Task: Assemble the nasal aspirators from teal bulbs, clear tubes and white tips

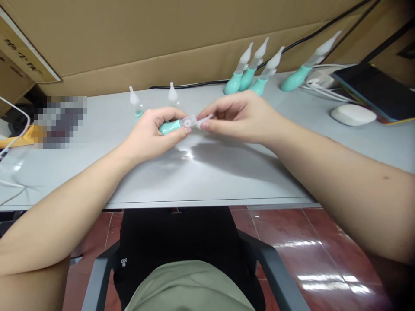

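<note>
My left hand (pixel 152 134) is wrapped round the teal bulb (pixel 169 126) of a small squeeze device held sideways above the grey table (pixel 207 172). My right hand (pixel 240 115) pinches the clear nozzle (pixel 197 121) at the bulb's end, fingertips pressed together on it. The two hands almost touch over the middle of the table. Just behind my left hand stand two loose clear tips (pixel 134 98) (pixel 172 93), one on a teal base partly hidden by my fingers.
Several finished teal devices with clear nozzles (pixel 256 71) stand at the back; another (pixel 304 65) leans further right. A white mouse (pixel 352 114), a dark tablet (pixel 376 88) and cables lie at the right. Cardboard walls the back. A blurred patch is at left.
</note>
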Motion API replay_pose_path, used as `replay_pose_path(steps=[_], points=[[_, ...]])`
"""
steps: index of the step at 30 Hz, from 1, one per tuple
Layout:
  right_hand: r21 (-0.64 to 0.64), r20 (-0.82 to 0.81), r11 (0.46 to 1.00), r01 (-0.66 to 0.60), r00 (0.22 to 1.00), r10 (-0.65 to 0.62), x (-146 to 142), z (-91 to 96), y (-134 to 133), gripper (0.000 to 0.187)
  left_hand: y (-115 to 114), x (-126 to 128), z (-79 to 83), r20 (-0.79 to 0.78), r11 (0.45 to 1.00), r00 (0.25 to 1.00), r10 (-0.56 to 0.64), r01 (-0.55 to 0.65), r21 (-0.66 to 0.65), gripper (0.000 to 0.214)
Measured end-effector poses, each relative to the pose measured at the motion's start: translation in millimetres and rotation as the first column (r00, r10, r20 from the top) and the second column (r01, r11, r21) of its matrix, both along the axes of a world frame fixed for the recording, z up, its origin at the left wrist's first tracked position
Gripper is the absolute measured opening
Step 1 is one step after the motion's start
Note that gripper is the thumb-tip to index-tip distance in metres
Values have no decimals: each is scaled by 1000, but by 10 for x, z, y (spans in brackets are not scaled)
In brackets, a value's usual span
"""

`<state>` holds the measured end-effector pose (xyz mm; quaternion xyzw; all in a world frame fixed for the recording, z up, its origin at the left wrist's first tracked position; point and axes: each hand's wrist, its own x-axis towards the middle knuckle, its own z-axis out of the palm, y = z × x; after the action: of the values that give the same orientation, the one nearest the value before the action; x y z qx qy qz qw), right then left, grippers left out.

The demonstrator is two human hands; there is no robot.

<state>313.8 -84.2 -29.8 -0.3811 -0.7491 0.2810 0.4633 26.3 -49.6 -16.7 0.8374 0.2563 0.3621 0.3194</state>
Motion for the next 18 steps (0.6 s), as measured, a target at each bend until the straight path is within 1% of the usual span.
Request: replay_pose_path(steps=[1,3,6,9,13,18], points=[[-26,-81,1000,11,997,-13,6,9,10,27,8,-4,-5,1,1000,1000,3,-3,-3,29],[-118,-202,993,-11,979,-13,1,34,6,27,11,-6,-9,-2,1000,1000,16,-16,-17,30],[-182,-291,983,-18,956,-36,-44,66,-39,27,-6,1,-7,3,999,1000,5,-5,-41,30],[-179,-286,983,-24,958,-29,-95,75,-81,27,-17,3,-9,-7,998,999,-38,37,-47,33],[-165,-261,985,-40,965,-5,-129,102,-115,28,-6,-8,-14,-54,998,997,-60,59,-14,36],[-194,-212,980,-44,977,2,-117,158,-145,40,-7,-8,-29,-85,997,995,-53,57,44,33]])
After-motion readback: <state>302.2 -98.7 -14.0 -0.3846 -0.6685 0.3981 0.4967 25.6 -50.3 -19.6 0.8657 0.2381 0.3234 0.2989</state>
